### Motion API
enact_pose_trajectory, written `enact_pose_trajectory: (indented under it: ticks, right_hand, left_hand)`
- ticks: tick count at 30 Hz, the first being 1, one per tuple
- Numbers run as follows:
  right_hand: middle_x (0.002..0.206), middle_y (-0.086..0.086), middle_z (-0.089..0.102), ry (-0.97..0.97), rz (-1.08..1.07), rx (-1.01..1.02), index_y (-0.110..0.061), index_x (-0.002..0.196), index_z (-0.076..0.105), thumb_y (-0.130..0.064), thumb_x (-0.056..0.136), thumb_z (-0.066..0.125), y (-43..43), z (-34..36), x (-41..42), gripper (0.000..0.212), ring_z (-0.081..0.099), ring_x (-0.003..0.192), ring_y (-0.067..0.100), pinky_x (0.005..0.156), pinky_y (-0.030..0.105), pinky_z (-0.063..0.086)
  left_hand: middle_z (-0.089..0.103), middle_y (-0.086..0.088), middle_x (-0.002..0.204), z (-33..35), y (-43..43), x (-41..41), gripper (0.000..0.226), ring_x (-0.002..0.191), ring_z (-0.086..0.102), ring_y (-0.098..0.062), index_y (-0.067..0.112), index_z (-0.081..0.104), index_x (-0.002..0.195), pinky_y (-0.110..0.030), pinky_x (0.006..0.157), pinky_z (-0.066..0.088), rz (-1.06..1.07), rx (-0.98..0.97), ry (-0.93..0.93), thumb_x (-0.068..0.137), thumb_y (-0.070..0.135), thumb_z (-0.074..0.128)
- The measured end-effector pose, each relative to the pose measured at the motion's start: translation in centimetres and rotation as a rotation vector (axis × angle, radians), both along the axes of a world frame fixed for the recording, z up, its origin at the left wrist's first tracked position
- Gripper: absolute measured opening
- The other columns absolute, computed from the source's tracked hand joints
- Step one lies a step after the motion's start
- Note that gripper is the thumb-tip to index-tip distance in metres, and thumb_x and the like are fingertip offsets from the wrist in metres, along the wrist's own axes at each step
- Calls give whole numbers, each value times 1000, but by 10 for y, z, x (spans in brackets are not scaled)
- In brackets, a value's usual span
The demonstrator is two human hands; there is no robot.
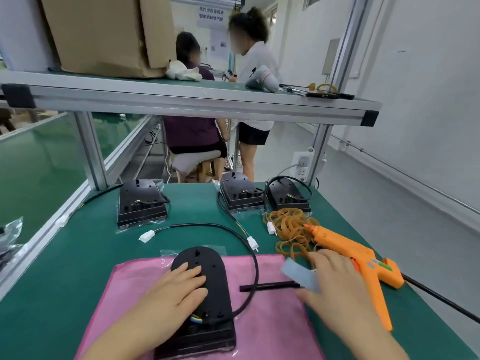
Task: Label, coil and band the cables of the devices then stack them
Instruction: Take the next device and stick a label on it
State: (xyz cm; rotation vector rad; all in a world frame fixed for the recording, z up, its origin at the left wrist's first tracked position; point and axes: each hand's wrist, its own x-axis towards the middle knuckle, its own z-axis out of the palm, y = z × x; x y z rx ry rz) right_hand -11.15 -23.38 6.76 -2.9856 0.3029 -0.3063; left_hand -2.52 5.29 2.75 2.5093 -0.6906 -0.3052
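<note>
A: Pressing flat on the black device [215, 281], the left hand [176, 289] lies relaxed, fingers straight, steadying it on a pink cloth [272, 320].

B: And the right?

A: The right hand [340, 289], blurred, seems to pinch a pale label [298, 275] just above a pen [270, 285].

B: Where is the cable?

A: The cable [255, 266] is uncoiled. It arcs from the device's near end to a white plug [252, 242] beyond the cloth. Further off lie bands [291, 227], a glue gun [363, 258], then three more devices at the table's [78, 255] far edge.

B: Risks?

A: The label may fold onto itself or stick to the fingers. The springy cable may shift as the label wraps, leaving it crooked.
</note>
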Motion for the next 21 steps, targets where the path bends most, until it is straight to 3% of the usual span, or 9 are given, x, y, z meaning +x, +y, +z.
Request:
enact_pose_trajectory:
  ticks: [3,6,9,12,14,17,21]
  right_hand:
    - [144,-15,31,262,-43,-39,-35,142,30,-71,63,60,-32,-1,-13,91,25,135,11,108,29,26]
    - [139,-15,39,372,-39,-121,-37,133,40,-62,69,62,-41,-9,-16,72,27,134,11,105,30,27]
    - [131,-13,46,255,-104,-111,-36,127,44,-50,80,61,-46,-13,-9,52,40,123,11,92,26,37]
    - [128,-10,49,78,-191,17,-34,129,44,-44,83,60,-50,-14,6,51,49,114,12,83,26,43]
    - [126,-9,53,58,-162,4,-34,126,49,-45,86,53,-49,-16,19,42,48,112,14,85,27,40]
    - [123,-7,52,155,-125,-82,-34,118,56,-49,88,47,-48,-22,39,35,44,112,17,88,30,37]
    - [113,-8,53,233,-99,-22,-36,102,60,-46,83,56,-51,-28,51,23,42,107,16,77,29,33]
  left_hand:
    - [20,26,155,14,-16,-4,50,146,-1,3,37,34,148,-21,119,4,-14,49,-95,100,52,34]
    - [26,27,154,28,-41,-10,50,146,-1,4,38,36,146,-20,118,5,-91,38,-147,99,54,35]
    - [44,18,145,39,-72,-14,42,143,19,-3,34,50,136,-21,115,20,-163,67,-143,99,51,38]
    - [63,2,114,49,-106,-15,33,113,52,-18,20,63,112,-34,95,45,-177,168,-143,100,41,40]
    - [65,-5,109,47,-131,-12,32,101,58,-23,13,65,107,-36,86,49,-167,207,-105,100,31,40]
    - [61,-15,105,38,-165,-5,28,96,58,-29,5,63,107,-35,75,43,-127,272,-35,99,21,41]
    - [64,-18,114,23,-191,-1,26,107,59,-33,3,64,110,-37,82,47,-76,250,30,96,19,48]
